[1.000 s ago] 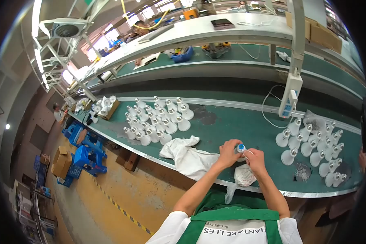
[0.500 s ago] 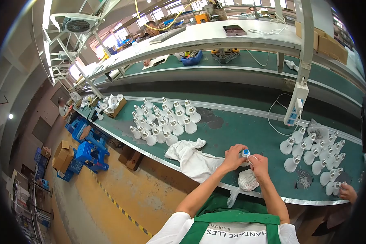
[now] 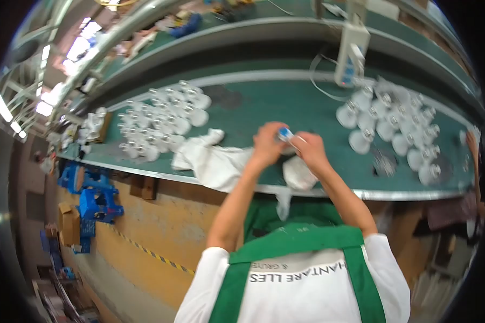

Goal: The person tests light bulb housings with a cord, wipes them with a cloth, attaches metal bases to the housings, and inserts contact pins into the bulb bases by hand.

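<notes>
My left hand (image 3: 268,144) is closed around the upper part of a white bulb (image 3: 286,149), which has a blue piece (image 3: 284,132) at its top. Close against it on the other side, my right hand (image 3: 310,148) pinches at the bulb's top; what sits between those fingertips is too small and blurred to name. Just below the hands lies a rounded white bundle (image 3: 300,173) at the table edge. A crumpled white cloth (image 3: 213,164) is spread to the left of my left hand.
White bulbs stand in groups at left (image 3: 161,121) and right (image 3: 385,126) on the green table (image 3: 275,97). Small metal pins (image 3: 384,164) lie near the right group. A power strip (image 3: 352,56) hangs on a post. Another person's hand (image 3: 472,144) is at far right.
The view has tilted down and swung right, so the table contents appear higher and further left. Both hands stay together at the bulb. The other person's hand has moved away from the right-hand bulbs.
</notes>
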`<state>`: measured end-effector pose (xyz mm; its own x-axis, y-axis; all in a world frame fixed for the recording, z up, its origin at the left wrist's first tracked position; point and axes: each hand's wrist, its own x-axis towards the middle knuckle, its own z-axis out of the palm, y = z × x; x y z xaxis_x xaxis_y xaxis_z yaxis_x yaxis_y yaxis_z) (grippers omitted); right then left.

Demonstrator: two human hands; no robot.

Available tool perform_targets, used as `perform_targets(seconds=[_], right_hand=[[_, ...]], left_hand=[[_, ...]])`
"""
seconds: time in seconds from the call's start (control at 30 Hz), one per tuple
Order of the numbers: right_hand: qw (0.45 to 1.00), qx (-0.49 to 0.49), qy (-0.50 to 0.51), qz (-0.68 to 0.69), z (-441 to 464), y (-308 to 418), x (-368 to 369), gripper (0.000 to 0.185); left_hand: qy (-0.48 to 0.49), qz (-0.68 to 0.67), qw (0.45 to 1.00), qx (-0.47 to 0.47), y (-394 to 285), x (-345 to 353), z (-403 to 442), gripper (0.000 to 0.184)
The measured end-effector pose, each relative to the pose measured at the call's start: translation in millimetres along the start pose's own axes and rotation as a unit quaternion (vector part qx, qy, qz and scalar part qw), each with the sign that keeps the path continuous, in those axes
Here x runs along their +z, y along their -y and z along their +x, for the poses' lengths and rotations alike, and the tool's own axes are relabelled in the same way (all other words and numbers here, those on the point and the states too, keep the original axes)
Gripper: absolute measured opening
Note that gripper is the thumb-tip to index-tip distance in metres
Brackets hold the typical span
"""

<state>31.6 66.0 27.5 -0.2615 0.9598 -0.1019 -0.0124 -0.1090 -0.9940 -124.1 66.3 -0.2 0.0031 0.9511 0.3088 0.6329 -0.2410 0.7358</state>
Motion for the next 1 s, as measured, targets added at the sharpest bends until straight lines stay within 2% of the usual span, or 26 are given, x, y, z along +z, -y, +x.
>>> perform_targets(seconds=[0.07,0.2,0.43,0.53,0.63,0.73,1.0], right_hand=[[1.000,0.008,0.001,0.024,1.5,-5.0,-0.4,0.021],[0.999,0.019,0.009,0.044,2.7,-8.0,-1.1,0.021],[0.998,0.035,0.010,0.057,1.4,-4.4,-2.3,0.021],[0.998,0.034,0.012,0.055,2.0,-5.1,-2.8,0.021],[0.998,0.035,0.013,0.057,2.9,-5.4,-2.9,0.021],[0.997,0.040,0.013,0.061,3.0,-6.8,-3.5,0.021],[0.996,0.037,-0.016,0.076,3.1,-3.5,-2.1,0.022]], left_hand=[[0.029,-0.036,0.998,-0.030,-6.5,-4.8,0.8,0.039],[0.028,-0.048,0.997,-0.048,-15.4,-7.8,0.6,0.038],[0.062,-0.056,0.996,-0.026,-16.4,-12.2,4.3,0.041],[0.006,-0.060,0.997,-0.047,-19.4,-6.5,0.2,0.043],[0.029,-0.040,0.997,-0.064,-15.1,-6.0,-0.8,0.045],[0.036,-0.076,0.993,-0.079,-15.3,-9.4,0.3,0.041],[0.042,-0.078,0.993,-0.074,-14.6,-10.4,1.6,0.040]])
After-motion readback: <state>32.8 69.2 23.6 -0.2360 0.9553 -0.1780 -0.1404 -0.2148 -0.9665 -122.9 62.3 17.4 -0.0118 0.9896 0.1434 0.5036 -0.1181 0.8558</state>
